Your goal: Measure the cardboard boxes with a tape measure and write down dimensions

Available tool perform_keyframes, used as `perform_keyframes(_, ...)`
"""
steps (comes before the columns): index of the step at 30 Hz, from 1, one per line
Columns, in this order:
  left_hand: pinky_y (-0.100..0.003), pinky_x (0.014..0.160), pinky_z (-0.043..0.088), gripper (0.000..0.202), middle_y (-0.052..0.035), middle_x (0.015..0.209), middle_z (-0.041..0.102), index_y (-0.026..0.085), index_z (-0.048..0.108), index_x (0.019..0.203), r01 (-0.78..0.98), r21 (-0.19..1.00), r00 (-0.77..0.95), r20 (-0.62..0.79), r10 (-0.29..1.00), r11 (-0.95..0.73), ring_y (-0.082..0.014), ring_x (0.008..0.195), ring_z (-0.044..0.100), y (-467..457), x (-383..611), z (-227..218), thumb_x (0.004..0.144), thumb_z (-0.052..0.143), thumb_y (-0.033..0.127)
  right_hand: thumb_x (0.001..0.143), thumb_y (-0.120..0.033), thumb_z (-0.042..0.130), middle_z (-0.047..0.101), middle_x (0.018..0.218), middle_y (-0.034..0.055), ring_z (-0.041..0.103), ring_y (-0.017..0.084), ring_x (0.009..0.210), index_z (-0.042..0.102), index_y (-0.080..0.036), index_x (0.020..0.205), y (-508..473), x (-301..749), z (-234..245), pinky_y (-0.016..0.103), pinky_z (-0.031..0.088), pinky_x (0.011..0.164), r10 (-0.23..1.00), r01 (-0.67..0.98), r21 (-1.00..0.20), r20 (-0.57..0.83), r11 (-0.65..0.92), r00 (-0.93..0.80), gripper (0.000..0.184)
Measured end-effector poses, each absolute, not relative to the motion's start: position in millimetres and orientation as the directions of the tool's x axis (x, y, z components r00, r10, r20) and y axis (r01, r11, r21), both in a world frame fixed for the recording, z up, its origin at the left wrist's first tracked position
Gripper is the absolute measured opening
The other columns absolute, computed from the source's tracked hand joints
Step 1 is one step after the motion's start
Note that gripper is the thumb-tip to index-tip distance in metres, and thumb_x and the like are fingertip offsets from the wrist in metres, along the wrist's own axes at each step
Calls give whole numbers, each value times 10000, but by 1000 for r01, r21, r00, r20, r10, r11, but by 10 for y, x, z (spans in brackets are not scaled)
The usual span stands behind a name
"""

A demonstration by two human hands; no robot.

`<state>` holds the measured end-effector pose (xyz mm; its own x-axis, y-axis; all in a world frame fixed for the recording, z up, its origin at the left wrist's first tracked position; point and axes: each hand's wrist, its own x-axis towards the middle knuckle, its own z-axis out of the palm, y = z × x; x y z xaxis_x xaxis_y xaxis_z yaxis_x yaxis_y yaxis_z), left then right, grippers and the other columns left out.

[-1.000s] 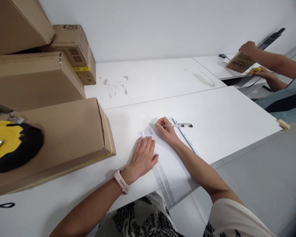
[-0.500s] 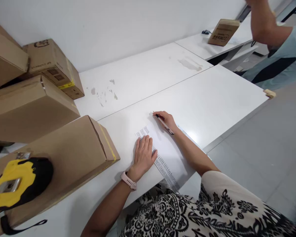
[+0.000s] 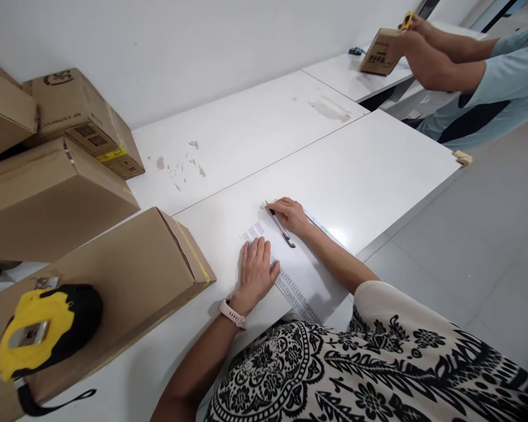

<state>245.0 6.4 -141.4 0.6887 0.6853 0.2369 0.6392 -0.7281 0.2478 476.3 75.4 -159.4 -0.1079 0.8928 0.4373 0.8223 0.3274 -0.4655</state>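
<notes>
My left hand (image 3: 256, 269) lies flat, fingers stretched out, on the left edge of a printed sheet of paper (image 3: 305, 275). A pale watch band circles that wrist. Near the sheet's far edge, my right hand (image 3: 289, 215) is closed on a pen (image 3: 283, 228). The pen's barrel slants back toward me beneath the hand, and the fingertips meet at its far end. Small rows of print run down the paper's left side. Another sheet's edge shows beyond my right wrist.
Cardboard boxes (image 3: 110, 281) crowd the left of the white table (image 3: 356, 152). On the nearest box rests a yellow and black tape measure (image 3: 48, 328). At the far right, a co-worker's hands hold a small box (image 3: 378, 53) and a yellow tape measure (image 3: 406, 21).
My right hand has shifted slightly left with the pen. At the far right, the co-worker's arms have lowered to the small box. My left hand stays on the sheet.
</notes>
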Motion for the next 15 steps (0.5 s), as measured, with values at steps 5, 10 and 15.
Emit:
perform_keyframes(5,-558,1118,441,400,-238,1329,664,64,633,1273,577,322,631,408,660,-751,-359,1273,604,86,2472,-1391,926,575,252,879,-40,396,783,1098,66,704,189,938,577,-211,1402,766,4713,-1584,308,545,840,903,859,-469,430,205,20,579)
perform_keyframes(10,-466,1038,522,311,-167,1234,696,150,638,1240,495,345,447,685,575,-797,-282,1224,631,-125,2255,-836,933,598,174,906,-107,379,771,1117,88,708,209,1007,521,-167,1431,766,4667,-1504,310,534,846,907,858,-492,414,147,82,547)
perform_keyframes(15,-566,1118,423,456,-131,1323,654,218,639,1300,732,263,85,880,468,-628,-326,1278,591,-283,1235,-36,853,725,200,948,-205,381,783,1020,116,702,238,889,560,-148,1388,738,4657,-1412,334,511,820,920,858,-504,375,95,118,478)
